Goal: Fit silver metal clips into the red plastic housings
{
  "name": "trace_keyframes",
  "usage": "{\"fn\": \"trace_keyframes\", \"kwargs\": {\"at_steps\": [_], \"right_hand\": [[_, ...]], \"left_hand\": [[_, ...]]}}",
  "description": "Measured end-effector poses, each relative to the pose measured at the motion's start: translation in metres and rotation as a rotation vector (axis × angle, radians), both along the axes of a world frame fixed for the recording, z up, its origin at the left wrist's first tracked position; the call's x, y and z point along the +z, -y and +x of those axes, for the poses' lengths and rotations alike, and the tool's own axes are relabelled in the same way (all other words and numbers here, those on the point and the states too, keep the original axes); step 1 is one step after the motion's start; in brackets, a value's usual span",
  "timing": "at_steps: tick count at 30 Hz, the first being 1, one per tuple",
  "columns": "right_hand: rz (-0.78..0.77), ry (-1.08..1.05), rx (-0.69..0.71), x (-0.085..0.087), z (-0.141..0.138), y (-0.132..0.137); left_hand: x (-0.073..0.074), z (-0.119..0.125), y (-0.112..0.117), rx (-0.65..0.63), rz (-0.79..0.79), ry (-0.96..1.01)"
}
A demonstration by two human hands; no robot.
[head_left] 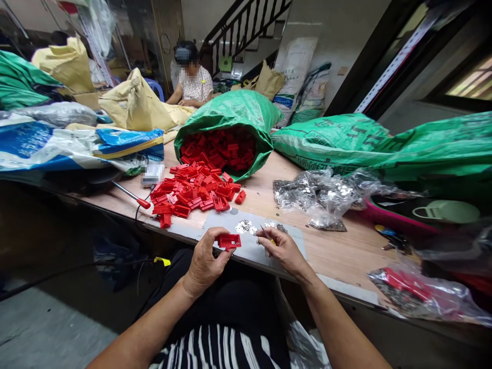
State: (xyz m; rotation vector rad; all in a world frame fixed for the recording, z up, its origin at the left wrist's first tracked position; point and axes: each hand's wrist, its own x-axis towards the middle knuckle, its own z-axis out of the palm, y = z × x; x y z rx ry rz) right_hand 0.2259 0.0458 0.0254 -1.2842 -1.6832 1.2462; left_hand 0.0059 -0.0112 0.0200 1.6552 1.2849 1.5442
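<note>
My left hand [205, 259] pinches a small red plastic part [229, 241] above the table's near edge. My right hand [280, 248] is closed on a thin metal tool [266, 233] with a yellow bit showing, its tip pointing toward a small heap of tiny silver metal pieces [246, 226] on a grey mat [223, 221]. A pile of the same red parts [192, 195] lies just beyond, spilling from an open green sack [234, 110].
A clear bag of silver pieces [319, 197] lies right of the mat. Green sacks [384, 143] fill the right side. A red-handled tool [132, 196] lies at the left. Another bag with red parts [423, 297] sits near right. A person [192, 77] works at the far end.
</note>
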Motion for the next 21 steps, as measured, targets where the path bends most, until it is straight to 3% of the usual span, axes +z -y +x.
{"fn": "trace_keyframes", "kwargs": {"at_steps": [5, 12, 16, 21], "right_hand": [[0.008, -0.106, -0.027, 0.003, -0.008, 0.010], [-0.005, -0.272, -0.032, 0.024, -0.018, 0.028], [0.033, -0.268, -0.010, 0.038, -0.026, 0.035], [0.114, -0.216, -0.015, 0.035, -0.032, 0.037]], "left_hand": [[0.011, 0.001, 0.000, -0.125, -0.067, 0.089], [0.012, 0.009, 0.003, -0.407, -0.412, 0.668], [0.012, 0.012, 0.004, -0.432, -0.477, 0.804], [0.016, 0.011, 0.007, -0.479, -0.599, 0.889]]}}
